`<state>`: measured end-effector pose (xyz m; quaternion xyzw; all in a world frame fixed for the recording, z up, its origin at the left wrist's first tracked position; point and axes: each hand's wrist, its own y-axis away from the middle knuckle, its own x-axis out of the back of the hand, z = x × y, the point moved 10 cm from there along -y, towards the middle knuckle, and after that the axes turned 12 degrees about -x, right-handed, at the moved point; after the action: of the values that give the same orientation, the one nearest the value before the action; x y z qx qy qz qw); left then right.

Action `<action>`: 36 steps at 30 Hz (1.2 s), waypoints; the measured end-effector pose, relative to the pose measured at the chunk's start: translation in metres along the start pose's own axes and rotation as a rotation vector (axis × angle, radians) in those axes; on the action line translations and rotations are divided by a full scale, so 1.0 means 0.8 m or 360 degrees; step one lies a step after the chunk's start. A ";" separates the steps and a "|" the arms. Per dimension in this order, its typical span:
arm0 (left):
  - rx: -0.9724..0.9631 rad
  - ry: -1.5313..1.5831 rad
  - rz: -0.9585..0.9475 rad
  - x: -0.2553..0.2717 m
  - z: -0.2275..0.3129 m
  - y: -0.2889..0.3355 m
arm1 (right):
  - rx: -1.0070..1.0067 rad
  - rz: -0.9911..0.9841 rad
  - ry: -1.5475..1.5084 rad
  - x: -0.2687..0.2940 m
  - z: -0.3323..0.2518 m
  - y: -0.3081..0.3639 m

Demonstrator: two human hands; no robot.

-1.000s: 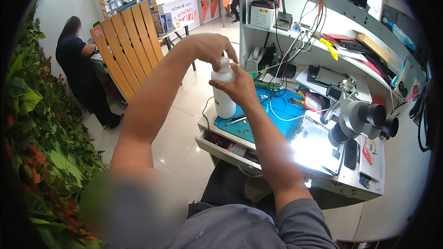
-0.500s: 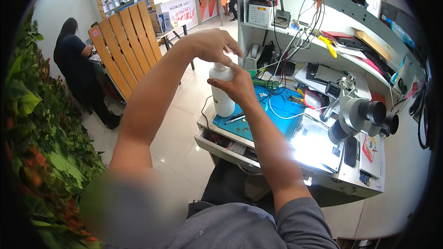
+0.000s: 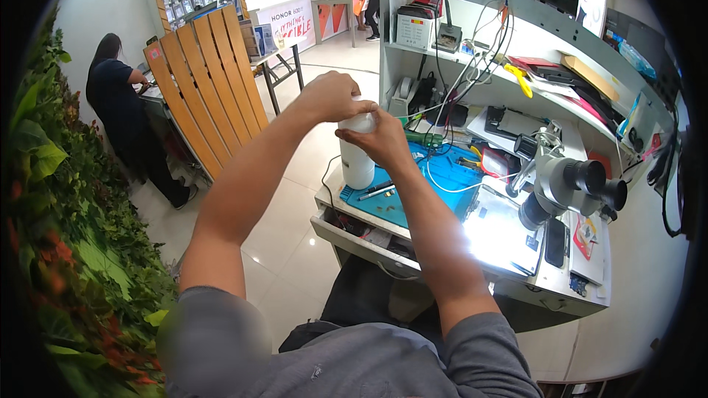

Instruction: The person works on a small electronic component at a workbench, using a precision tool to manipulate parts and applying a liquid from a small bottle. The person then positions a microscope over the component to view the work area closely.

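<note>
A tall white plastic bottle (image 3: 357, 167) stands upright on the left corner of the blue work mat (image 3: 394, 210). My right hand (image 3: 385, 138) is wrapped round its upper part, thumb on the near left side. Over the bottle's top my left hand (image 3: 333, 97) is closed, its fingertips bent against the white cap (image 3: 360, 101), most of which they hide. Both hands meet at the bottle's neck. Slim pen-like tools (image 3: 377, 190) lie on the mat beside the bottle's base, with a few tiny pieces near them.
Right of the mat, a microscope (image 3: 560, 184) leans over a brightly lit device (image 3: 501, 228). A dark phone (image 3: 557, 243) lies beside it. Cables (image 3: 450, 96) hang from the shelf. An open drawer (image 3: 365, 239) juts out below the bottle. Another person (image 3: 122, 103) stands far left.
My left hand has come down and turned over the bottle's top, its fingers now closed there. My right hand stays round the bottle, which remains standing in place.
</note>
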<state>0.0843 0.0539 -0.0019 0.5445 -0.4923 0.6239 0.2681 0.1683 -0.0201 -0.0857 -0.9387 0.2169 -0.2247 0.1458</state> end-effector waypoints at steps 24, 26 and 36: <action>-0.1241 0.0957 0.0499 0.112 0.429 0.212 | 0.0305 0.0764 0.0952 0.267 -0.155 0.497; -0.1275 0.0951 0.0463 0.086 0.435 0.210 | -0.0124 0.0776 0.1013 0.316 -0.087 0.537; -0.1013 0.1140 -0.0590 -0.092 0.392 0.208 | -0.1546 0.1719 0.1045 0.437 0.437 0.838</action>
<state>0.0888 -0.2775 -0.1491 0.2660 -0.4302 0.5326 0.6786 0.3899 -0.7025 -0.5088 -0.5482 0.7475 -0.2683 -0.2623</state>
